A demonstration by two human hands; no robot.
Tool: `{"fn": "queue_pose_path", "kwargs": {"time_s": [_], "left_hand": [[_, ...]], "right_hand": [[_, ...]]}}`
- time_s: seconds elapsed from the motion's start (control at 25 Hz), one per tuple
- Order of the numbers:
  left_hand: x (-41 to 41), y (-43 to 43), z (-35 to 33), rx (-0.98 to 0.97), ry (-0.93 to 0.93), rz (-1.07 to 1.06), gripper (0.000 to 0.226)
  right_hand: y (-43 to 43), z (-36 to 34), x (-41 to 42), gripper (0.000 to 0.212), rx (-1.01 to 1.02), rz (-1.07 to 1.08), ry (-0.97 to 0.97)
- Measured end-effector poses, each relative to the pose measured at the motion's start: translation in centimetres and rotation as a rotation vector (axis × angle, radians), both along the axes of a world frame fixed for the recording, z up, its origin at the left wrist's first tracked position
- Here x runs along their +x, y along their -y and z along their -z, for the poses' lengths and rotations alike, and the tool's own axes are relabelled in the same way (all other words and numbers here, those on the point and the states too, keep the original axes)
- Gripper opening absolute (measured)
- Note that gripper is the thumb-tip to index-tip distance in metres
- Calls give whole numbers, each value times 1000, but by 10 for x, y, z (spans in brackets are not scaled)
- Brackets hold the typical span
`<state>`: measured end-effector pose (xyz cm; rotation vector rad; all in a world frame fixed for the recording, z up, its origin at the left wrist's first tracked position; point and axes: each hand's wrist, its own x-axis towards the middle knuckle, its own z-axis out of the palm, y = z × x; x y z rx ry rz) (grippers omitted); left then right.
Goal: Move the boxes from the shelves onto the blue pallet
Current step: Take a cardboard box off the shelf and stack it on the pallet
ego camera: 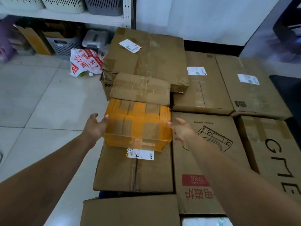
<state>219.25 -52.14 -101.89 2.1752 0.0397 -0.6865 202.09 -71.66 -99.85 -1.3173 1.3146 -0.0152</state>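
The left hand (95, 126) is pressing against the left side of the orange box (138, 124), thumb lying on its top edge. Its fingers are hiding, so whether it is clamping cannot be told. The orange box is sitting on a brown box (133, 170) in the stack. At its right side the right hand (183, 129) is spreading loose, only the thumb tip touching. Best judgement: both palms should be squeezing evenly, seating it level. Left of the orange box, pale floor (40, 103) is showing; beyond-left, a shelf (81, 16) and bag (84, 62); right, a printed box (211, 160) is crowding close.
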Motion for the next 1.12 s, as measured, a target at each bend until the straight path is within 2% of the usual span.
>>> {"fn": "queue_pose_path", "kwargs": {"time_s": [0.12,0.28,0.4,0.52,0.68,0.8,0.96,1.12], "left_hand": [[9,16,-63,-9,199,69,53],[9,44,-184,-181,313,323,35],[-21,61,-308,-292,325,504,26],[-68,62,-444,-341,448,643,32],[-154,63,-596,-368,609,792,35],[-252,69,-696,-459,595,952,34],[-389,82,-782,-529,667,1179,17],[-530,103,-835,-621,842,1385,14]], "right_hand": [[16,-62,5,48,-182,-81,-5],[29,-176,0,33,-366,-239,-13],[25,-293,-32,32,-525,-407,-106],[9,-429,-90,33,-697,-437,-187],[-28,-592,-196,34,-859,-440,-320],[-59,-690,-300,35,-893,-331,-407],[-97,-770,-435,35,-906,-226,-536],[-114,-817,-573,37,-917,-65,-615]]}}
